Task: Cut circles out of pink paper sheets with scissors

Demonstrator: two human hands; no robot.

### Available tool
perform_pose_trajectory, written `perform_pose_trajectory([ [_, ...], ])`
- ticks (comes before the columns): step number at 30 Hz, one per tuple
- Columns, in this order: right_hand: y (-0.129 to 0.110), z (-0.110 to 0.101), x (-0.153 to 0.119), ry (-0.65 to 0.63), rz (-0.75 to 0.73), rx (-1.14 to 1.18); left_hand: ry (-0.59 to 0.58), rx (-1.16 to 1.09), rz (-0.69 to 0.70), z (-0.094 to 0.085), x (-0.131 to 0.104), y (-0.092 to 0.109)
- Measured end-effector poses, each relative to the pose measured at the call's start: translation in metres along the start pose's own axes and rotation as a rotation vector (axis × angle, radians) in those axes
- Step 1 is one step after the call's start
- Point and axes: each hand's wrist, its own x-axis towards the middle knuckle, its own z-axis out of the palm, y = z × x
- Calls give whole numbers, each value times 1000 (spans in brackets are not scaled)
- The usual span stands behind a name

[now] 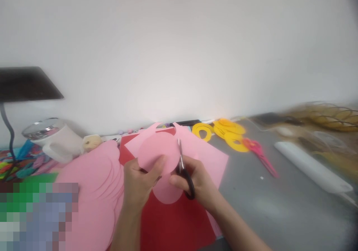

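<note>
My left hand point(138, 184) grips a pink paper cutout point(156, 146) with rounded edges, thumb on top. A second rounded part of pink paper shows below the fingers; whether it is the same piece I cannot tell. My right hand point(197, 178) holds black-handled scissors point(190, 189), blades pointing up along the cutout's right edge. Beneath both hands lie a red sheet point(176, 225) and a larger pink sheet point(208, 154). Left of my left hand spreads an overlapping pile of pink rounded cutouts point(92, 172).
Yellow paper rings point(236, 143) and pink scissors point(260, 154) lie to the right on the grey table point(265, 213). Farther right are a long white bar point(313, 167) and a wire basket point(332, 116). A white mug point(61, 143) and a dark panel point(28, 83) stand left. A wall rises behind.
</note>
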Motion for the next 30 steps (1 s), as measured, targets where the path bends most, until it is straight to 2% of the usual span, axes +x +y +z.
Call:
perform_pose_trajectory([
  [10,1,0,0,33,34,3,-20,19,-7,-2,1,2],
  [30,4,-4,1,-14,3,-36,-46,25,-7,-6,6,-5],
])
